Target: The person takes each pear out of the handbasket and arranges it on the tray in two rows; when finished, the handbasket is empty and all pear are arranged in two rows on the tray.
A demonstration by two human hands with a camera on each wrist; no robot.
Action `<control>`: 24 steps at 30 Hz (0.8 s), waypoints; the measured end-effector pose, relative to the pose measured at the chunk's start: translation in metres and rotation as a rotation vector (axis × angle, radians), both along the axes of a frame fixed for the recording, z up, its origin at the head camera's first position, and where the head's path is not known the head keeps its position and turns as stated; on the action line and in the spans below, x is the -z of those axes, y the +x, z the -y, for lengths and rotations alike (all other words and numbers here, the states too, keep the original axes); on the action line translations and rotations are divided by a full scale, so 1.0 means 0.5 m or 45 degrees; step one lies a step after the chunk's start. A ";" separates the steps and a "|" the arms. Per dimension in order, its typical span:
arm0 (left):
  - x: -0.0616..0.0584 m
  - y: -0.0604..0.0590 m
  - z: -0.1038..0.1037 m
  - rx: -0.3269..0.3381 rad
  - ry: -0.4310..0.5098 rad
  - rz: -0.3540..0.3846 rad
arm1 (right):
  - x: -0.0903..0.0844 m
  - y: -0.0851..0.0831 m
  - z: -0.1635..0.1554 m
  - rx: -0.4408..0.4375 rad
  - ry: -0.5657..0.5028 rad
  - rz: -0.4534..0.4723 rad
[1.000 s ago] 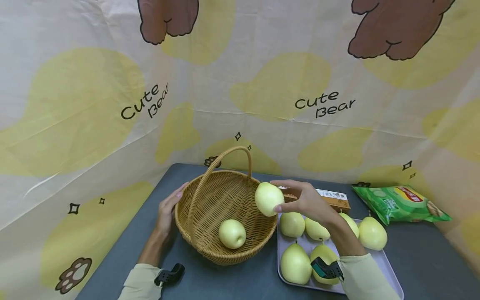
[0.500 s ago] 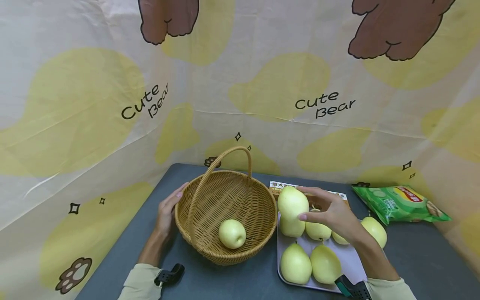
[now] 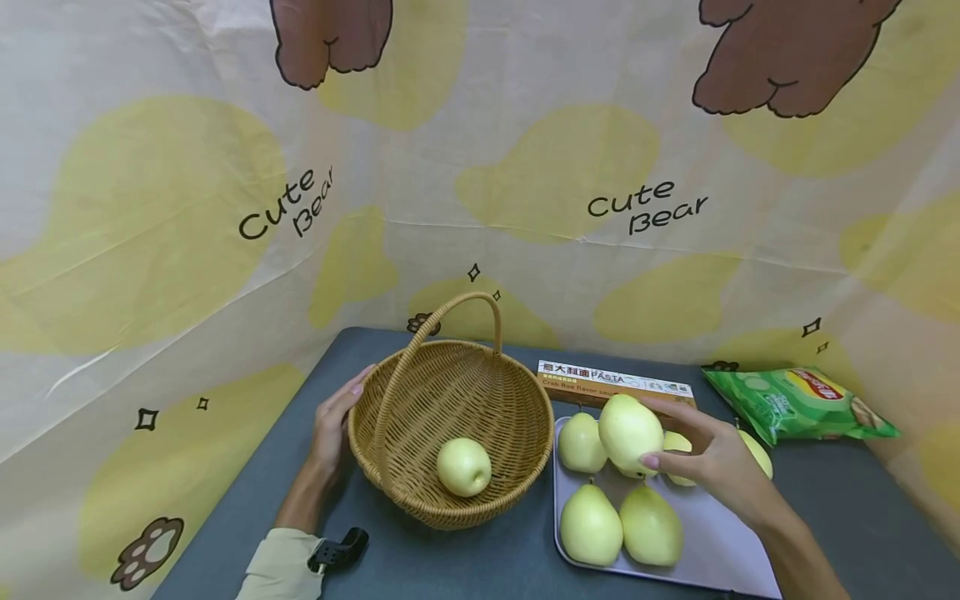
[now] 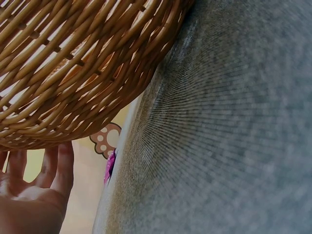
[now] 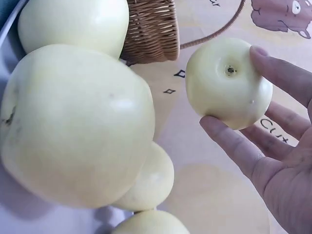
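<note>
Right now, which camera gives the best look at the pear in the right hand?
The right wrist view: the pear fills the frame close up, its blossom end showing, pinched between the right hand's thumb and fingers. The head view shows the same pear smaller, lifted over the tray. The left wrist view misses it entirely.

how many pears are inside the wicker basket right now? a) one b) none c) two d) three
a, a single pear lies on the floor of the wicker basket; the right hand holds another pear over the tray, outside it.
</note>
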State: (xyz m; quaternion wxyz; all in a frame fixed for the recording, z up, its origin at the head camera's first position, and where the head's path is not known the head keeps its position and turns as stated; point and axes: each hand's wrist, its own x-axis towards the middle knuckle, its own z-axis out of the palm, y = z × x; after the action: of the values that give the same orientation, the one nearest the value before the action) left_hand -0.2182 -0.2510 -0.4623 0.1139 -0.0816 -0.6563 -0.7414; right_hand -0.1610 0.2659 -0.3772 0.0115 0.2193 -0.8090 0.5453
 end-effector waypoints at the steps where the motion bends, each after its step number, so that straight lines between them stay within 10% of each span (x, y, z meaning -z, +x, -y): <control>1: 0.000 0.001 0.000 0.003 -0.001 -0.004 | 0.002 0.004 -0.004 0.002 -0.010 0.009; 24: 0.000 -0.002 -0.001 0.003 0.013 -0.010 | 0.049 0.074 -0.076 0.212 0.070 0.042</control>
State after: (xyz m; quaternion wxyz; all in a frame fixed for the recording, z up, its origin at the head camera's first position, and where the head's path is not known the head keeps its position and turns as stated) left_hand -0.2192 -0.2505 -0.4622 0.1158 -0.0847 -0.6520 -0.7445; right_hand -0.1239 0.3041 -0.4015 0.0376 0.1424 -0.8391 0.5237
